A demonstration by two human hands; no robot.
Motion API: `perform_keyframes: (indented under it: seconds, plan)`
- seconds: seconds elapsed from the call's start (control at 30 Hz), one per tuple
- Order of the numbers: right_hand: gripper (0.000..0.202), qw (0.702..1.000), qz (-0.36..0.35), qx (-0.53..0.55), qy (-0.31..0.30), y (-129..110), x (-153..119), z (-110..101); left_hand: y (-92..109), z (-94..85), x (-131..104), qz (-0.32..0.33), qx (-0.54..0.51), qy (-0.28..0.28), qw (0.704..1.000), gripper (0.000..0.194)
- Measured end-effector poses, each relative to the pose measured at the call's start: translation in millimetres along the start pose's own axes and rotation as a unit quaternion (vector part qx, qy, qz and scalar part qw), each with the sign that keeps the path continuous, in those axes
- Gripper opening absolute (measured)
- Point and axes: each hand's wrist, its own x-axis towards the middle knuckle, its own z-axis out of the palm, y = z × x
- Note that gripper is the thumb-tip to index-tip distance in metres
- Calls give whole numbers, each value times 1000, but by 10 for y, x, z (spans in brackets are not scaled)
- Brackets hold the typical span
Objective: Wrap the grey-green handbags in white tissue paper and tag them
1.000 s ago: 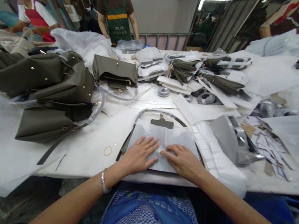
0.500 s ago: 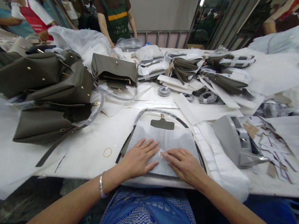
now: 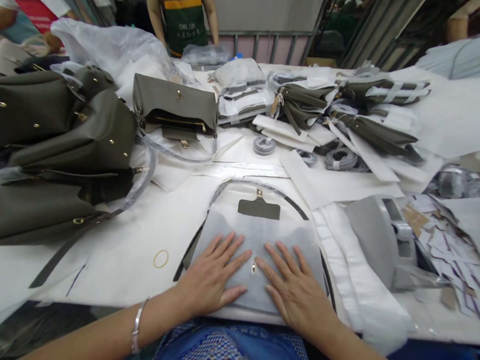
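A dark olive handbag lies flat in front of me, its front covered by a translucent white paper sheet (image 3: 261, 227). My left hand (image 3: 214, 274) rests on the sheet's left half with fingers spread. On the right half, my right hand (image 3: 295, 284) also lies flat, fingers apart. Between the hands, a small metal clasp (image 3: 253, 267) shows through the sheet. Above the sheet's top edge sticks out the olive flap tab (image 3: 258, 208). The bag's wrapped strap (image 3: 222, 188) curves behind it.
Several olive handbags (image 3: 70, 135) are heaped at the left, and an open one (image 3: 174, 106) stands behind. A rubber band (image 3: 160, 258) lies left of my hands. At right are white plastic bags (image 3: 345, 269) and a grey tape dispenser (image 3: 383, 233). A co-worker (image 3: 184, 10) stands across the table.
My right hand has opened from a bunched pose near the clasp to lie flat with fingers spread. The left hand stays flat on the sheet. The camera view has shifted slightly.
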Motion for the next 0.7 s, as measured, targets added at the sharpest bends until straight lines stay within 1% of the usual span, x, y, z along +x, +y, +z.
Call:
perform_keyframes:
  seconds: [0.13, 0.2, 0.27, 0.33, 0.43, 0.5, 0.6, 0.7]
  plan:
    - [65, 1000, -8, -18, 6, 3, -41, 38, -30, 73, -67, 0, 35, 33, 999, 70]
    - [67, 999, -14, -32, 16, 26, -36, 61, -55, 96, -70, 8, 48, 37, 998, 65]
    - [64, 998, -21, -37, 35, 74, -20, 95, -86, 100, -51, 14, 52, 35, 998, 60]
    - [58, 997, -30, -27, 59, 141, 4, 130, -125, 75, -10, 17, 42, 38, 998, 56]
    - [41, 995, -31, 22, 88, 250, 63, 141, -203, -22, 110, 9, 14, 45, 999, 45]
    - [33, 993, -11, 64, 97, 325, 130, 107, -265, -103, 233, -10, -7, 50, 999, 39]
    - [32, 992, 34, 91, 87, 447, 273, 31, -357, -185, 445, -62, -26, 60, 996, 35]
    - [38, 993, 76, 72, 54, 562, 412, -15, -438, -193, 611, -87, -31, 39, 995, 43]
